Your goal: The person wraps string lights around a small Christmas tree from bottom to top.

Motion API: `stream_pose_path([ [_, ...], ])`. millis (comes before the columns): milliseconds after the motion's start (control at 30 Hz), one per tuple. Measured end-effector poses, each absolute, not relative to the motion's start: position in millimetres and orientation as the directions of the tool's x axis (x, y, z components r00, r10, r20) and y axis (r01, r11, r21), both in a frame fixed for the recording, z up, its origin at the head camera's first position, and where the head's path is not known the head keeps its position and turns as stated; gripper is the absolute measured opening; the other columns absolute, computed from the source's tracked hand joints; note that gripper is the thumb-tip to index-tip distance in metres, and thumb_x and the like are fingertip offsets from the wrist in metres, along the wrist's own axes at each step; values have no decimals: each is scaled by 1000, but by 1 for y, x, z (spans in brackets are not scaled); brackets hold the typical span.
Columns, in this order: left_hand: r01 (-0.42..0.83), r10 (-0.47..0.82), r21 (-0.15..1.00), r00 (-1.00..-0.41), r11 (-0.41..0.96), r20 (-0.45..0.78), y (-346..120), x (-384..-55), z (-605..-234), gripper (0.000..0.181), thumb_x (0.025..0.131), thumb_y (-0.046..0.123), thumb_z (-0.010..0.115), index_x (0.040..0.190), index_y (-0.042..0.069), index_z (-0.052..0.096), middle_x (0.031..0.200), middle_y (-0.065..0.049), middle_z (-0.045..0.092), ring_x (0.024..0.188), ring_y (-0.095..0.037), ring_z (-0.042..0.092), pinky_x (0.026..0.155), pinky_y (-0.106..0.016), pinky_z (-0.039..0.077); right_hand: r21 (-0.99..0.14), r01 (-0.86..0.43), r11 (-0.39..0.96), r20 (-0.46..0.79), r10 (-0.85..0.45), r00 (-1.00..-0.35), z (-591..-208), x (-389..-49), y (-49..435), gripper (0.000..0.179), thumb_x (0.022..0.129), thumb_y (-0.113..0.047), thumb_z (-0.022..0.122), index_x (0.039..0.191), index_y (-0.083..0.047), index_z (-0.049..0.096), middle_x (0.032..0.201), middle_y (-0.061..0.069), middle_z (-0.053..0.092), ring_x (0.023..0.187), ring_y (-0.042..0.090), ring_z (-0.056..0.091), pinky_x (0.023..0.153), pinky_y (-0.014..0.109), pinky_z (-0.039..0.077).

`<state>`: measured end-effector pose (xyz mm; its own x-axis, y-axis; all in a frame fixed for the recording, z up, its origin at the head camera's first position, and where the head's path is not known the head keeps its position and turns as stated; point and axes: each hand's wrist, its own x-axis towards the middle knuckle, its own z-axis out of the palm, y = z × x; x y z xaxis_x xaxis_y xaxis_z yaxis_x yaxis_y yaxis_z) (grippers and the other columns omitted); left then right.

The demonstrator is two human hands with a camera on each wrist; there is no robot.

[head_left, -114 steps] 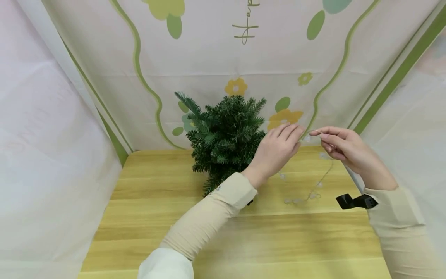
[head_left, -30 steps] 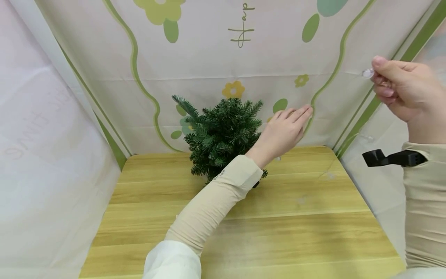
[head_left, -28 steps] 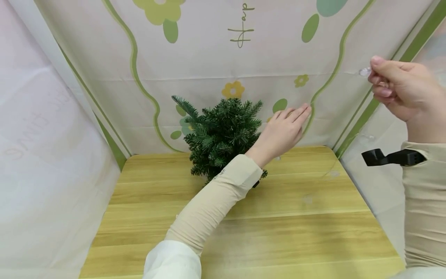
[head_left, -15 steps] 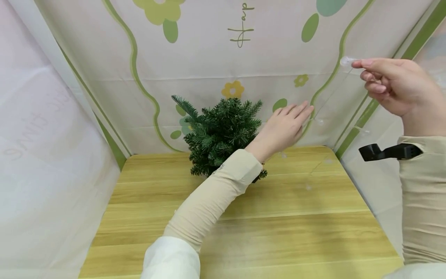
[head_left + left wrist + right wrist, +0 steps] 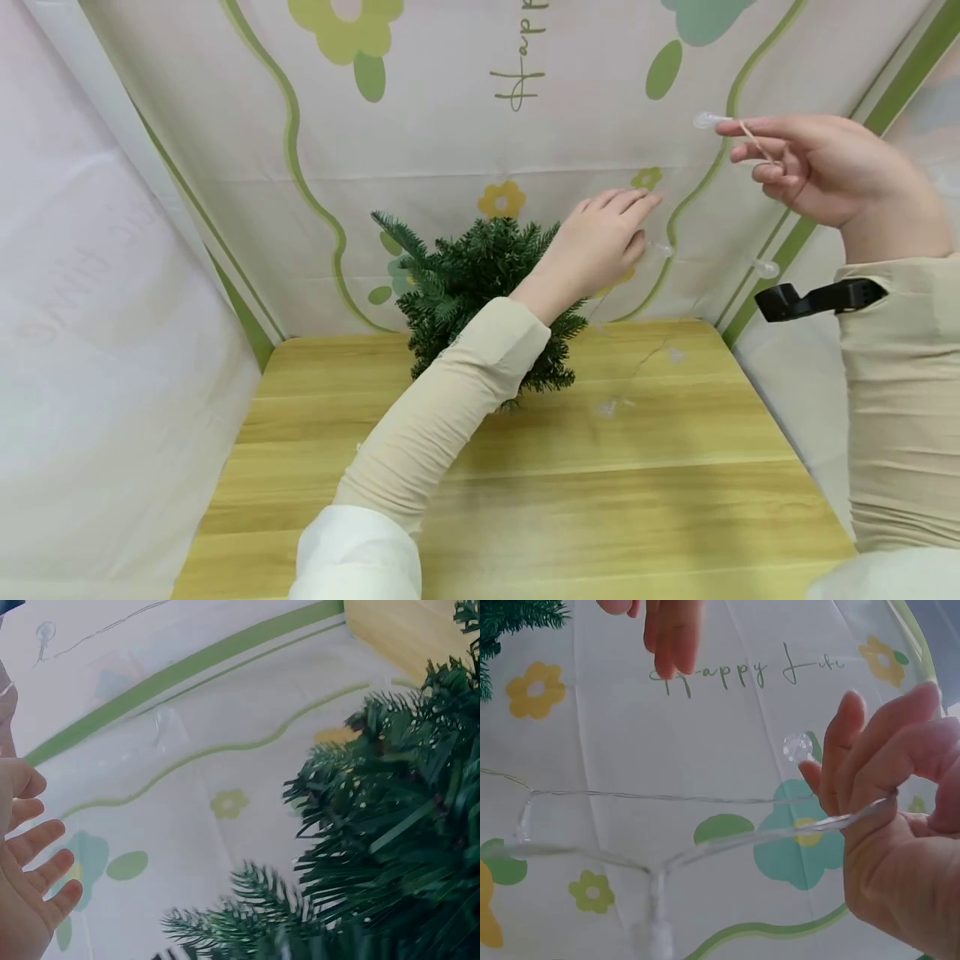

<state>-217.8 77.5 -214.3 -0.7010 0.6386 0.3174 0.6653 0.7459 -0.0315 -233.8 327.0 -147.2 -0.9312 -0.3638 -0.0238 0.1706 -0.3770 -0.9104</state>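
A small artificial Christmas tree (image 5: 480, 283) stands at the table's back, its base hidden behind my left forearm. My left hand (image 5: 600, 237) is beside its upper right, palm down, fingers fairly straight. In the left wrist view my left hand (image 5: 34, 862) shows spread fingers with nothing visible between them. Raised at the right, my right hand (image 5: 832, 167) holds a strand of string lights. A clear bulb (image 5: 707, 122) sticks out by its index fingertip. In the right wrist view the wire (image 5: 772, 832) runs through the curled fingers of my right hand (image 5: 900, 825).
More of the strand hangs between the hands and down toward the wooden table (image 5: 637, 517), with a bulb (image 5: 767, 268) above the black wrist mount (image 5: 817, 300) and another bulb (image 5: 606, 407) low near the tabletop. A printed fabric backdrop (image 5: 420, 125) stands behind the tree.
My right hand has moved left and slightly up lately, its fingers loosening along the wire, with the bulb carried left. My left hand has shifted slightly up and left. The hanging strand has swung left.
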Motion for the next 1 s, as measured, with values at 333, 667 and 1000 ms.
stream_pose_path([
  [333,651,591,131,-742,747,316,75,-223,-217,48,103,28,35,150,21,30,152,6,40,140,-11,37,117,-26,29,-980,83,-181,-21,-317,-948,-146,-235,302,27,100,-8,45,111,-2,68,76,5,61,48,14,30,43,22,26],
  [667,503,427,647,-857,573,288,80,-235,-211,43,101,30,46,143,23,42,135,5,59,116,-8,60,94,-18,48,-984,92,-154,-32,-355,-934,-154,-230,289,25,100,-9,46,110,-4,69,66,4,58,48,10,34,41,19,31],
  [1000,513,410,683,-851,520,327,90,-234,-214,33,97,29,54,129,20,58,117,4,70,100,-5,65,79,-11,50,-964,99,-248,34,-481,-876,-159,-225,291,32,103,-6,37,114,1,65,67,5,62,48,11,33,43,18,32],
])
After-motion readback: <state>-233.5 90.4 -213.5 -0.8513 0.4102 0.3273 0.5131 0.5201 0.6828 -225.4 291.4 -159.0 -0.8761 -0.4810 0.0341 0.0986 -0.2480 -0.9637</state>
